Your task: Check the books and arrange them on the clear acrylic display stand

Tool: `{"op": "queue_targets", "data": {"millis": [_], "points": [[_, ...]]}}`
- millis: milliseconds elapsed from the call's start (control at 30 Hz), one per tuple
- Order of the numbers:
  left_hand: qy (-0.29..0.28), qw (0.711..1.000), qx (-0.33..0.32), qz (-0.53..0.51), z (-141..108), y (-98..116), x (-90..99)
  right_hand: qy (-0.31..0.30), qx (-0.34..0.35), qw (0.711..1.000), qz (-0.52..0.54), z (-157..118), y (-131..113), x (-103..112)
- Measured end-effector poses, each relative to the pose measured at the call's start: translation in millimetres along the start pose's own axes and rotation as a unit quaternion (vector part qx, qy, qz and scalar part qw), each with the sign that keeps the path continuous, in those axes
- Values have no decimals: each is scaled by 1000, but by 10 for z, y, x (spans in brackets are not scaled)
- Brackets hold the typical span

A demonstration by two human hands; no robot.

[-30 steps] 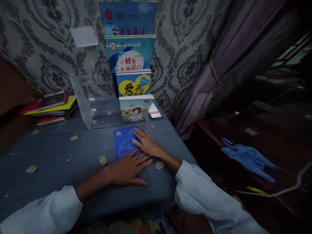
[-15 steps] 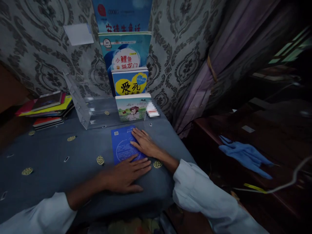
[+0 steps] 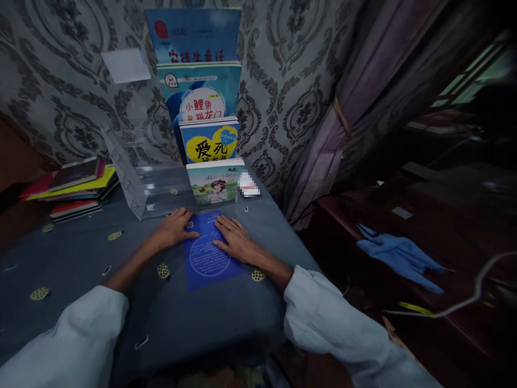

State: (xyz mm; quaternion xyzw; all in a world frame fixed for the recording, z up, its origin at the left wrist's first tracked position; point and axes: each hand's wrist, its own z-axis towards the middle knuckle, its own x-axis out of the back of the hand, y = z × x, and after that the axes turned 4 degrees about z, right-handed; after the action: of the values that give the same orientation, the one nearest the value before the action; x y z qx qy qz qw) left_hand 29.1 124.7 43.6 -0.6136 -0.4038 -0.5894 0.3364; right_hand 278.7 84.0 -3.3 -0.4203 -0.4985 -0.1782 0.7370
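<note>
A blue book with a printed circle and a small square code lies flat on the dark tablecloth. At its far left corner rests my left hand, thumb apart from the fingers and reaching over the cover. My right hand lies flat on the book's right side with its fingers stretched out. Neither hand grips anything. Just beyond the book, a clear tiered stand holds several upright books, the lowest one a green-and-white book with a drawn figure.
Left of the stand lies a stack of books and folders. A blurred-out white item sits right of the stand. Patterned wallpaper and a purple curtain are behind. A blue cloth lies on a dark red surface at right.
My left hand has moved from the book's near edge to its far left corner, uncovering the near part of the cover. My right hand stays on the right side. The view has shifted slightly.
</note>
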Motion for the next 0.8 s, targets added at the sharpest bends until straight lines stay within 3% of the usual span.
{"op": "queue_targets", "data": {"millis": [133,433,667,800], "points": [[-29,999,28,10,81,4,70,7,-3,1000,3,-1,19,-14],[-59,989,73,-112,111,-103,107,16,-12,1000,21,-2,33,-3],[23,962,35,-270,32,-161,16,50,-16,996,67,0,57,11],[121,933,29,-338,-118,-108,242,112,-87,981,135,38,133,50]]}}
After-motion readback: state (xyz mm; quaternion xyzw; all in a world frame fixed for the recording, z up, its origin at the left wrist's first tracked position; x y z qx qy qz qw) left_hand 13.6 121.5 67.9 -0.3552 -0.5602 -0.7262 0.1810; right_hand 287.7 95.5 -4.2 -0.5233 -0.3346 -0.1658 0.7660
